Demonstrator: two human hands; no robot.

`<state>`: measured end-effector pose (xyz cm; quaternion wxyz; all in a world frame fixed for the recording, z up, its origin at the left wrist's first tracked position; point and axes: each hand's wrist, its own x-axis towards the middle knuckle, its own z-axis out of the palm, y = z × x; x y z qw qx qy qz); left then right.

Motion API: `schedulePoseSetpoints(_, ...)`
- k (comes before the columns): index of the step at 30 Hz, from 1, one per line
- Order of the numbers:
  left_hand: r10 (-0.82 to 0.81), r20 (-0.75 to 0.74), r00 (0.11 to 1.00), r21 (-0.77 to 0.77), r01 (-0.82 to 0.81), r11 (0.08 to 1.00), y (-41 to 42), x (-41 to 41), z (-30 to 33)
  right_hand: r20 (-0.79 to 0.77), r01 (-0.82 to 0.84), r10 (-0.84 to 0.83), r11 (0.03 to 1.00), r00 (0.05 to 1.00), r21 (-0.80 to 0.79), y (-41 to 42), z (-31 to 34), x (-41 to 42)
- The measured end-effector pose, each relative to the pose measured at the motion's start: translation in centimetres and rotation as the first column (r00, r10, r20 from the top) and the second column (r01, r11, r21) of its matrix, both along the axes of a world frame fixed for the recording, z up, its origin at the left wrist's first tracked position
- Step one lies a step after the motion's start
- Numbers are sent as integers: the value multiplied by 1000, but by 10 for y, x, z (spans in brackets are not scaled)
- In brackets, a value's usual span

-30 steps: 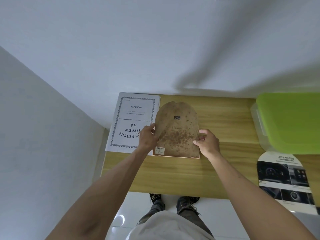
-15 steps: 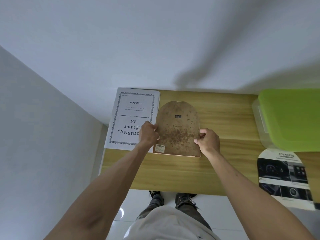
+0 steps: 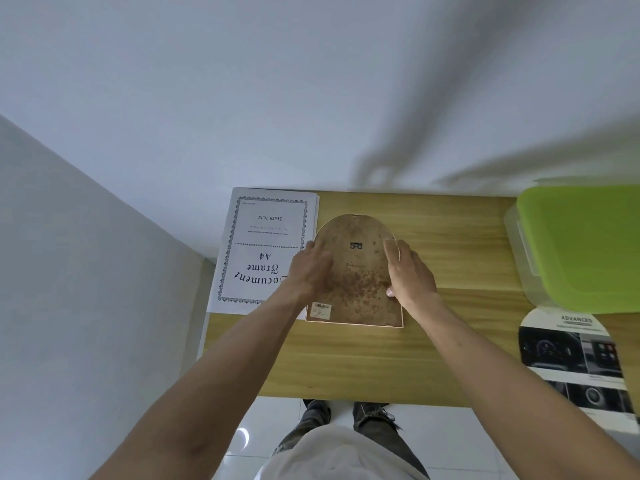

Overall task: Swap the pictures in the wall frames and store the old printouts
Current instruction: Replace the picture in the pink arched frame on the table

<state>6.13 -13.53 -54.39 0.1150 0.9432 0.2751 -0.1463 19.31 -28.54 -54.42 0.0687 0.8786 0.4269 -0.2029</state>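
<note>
An arched picture frame (image 3: 356,271) lies face down on the wooden table (image 3: 381,362), its stained brown backing up, with a small metal hanger near the top and a barcode label at the bottom left. My left hand (image 3: 310,271) lies flat on the backing's left side, fingers straight. My right hand (image 3: 407,273) rests on its right edge with fingers extended. An A4 "Document Frame" printout (image 3: 258,251) lies left of the frame, partly under it.
A clear storage box with a green lid (image 3: 581,247) stands at the table's right end. An arched printout with car-dashboard photos (image 3: 575,362) lies at the near right. White walls run behind and to the left.
Both hands have let go of the frame's lower sides and slid up onto the backing, fingers now straightened. The frame lies where it was on the table.
</note>
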Motion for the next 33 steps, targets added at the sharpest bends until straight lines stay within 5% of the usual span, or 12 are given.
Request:
schedulePoseSetpoints(3, -160, 12, 987, 107, 157, 982, -1, 16, -1, -40, -177, 172, 971, 984, -163, 22, -2, 17)
schedulePoseSetpoints(8, -254, -242, 936, -152, 222, 963, 25, 28, -4, -111, -325, 305, 900, 946, -291, 45, -6, 28)
schedulePoseSetpoints(20, -322, -306, 896, -162, 284, 945, 33, 44, -3, -124, -335, 311, 894, 942, -297, 53, -6, 35)
schedulePoseSetpoints(26, -353, -190, 916, -157, 326, 932, 40, 48, 2, -59, -390, 395, 852, 917, -348, 59, -11, 32)
schedulePoseSetpoints(33, -359, -306, 882, -242, 292, 925, 50, 50, -15, -112, -438, 425, 849, 898, -296, 60, -9, 41)
